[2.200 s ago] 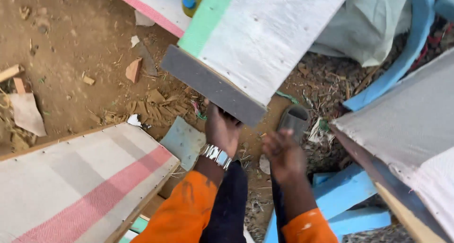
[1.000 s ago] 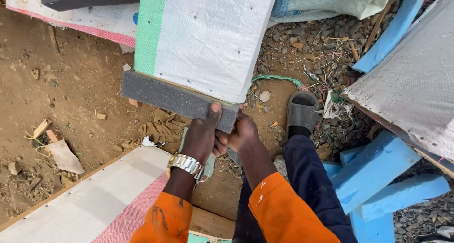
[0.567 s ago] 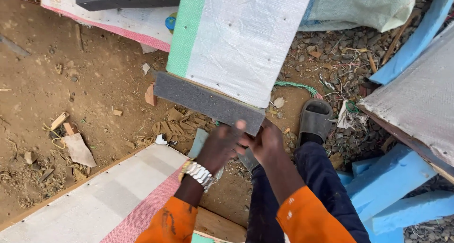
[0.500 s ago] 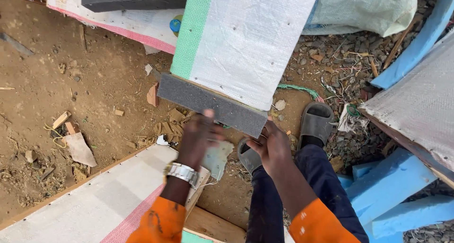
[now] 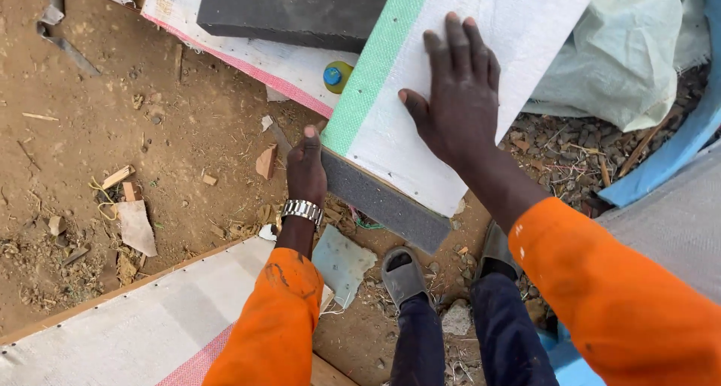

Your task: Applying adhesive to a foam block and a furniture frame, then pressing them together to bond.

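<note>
Head view: your right hand (image 5: 457,93) lies flat, fingers spread, palm pressed on white woven face of panel (image 5: 481,25) with green edge stripe. Your left hand (image 5: 306,170) curls around panel's near-left corner — thumb up beside green stripe, fingers hidden under dark foam edge (image 5: 383,202). Panel lies tilted above dirt ground (image 5: 150,131), ahead of your sandals (image 5: 403,275).

Flat, even daylight, no glare.
Soft shadow only under the wrapped panel (image 5: 443,93) and sandals (image 5: 403,277); focus sharp mid-frame, orange sleeve (image 5: 631,311) slightly soft, mild wide-angle stretch at edges.
</note>
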